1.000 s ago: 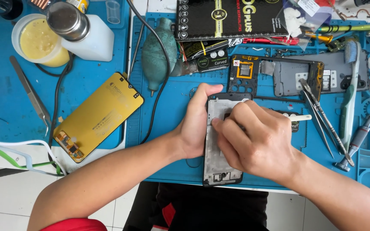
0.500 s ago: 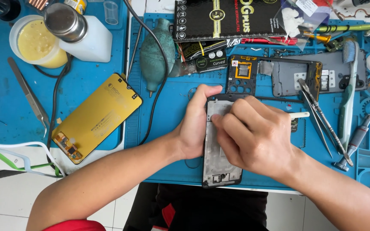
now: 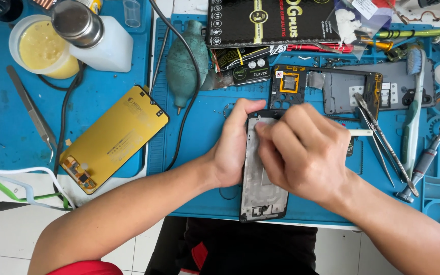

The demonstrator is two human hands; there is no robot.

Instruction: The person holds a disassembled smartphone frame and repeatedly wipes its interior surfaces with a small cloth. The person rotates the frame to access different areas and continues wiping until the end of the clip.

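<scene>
My left hand grips the left edge of the phone frame, thumb hooked over its far end. The frame lies lengthwise on the blue mat, near edge of the counter. My right hand is clenched on a thin white stick, pressing at the frame's far end. Yellow screen panel lies left.

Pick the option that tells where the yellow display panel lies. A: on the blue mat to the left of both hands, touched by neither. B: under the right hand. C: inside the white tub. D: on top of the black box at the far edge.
A: the yellow display panel lies flat on the blue mat, clear of the left hand and right hand, which work on the phone frame.
</scene>
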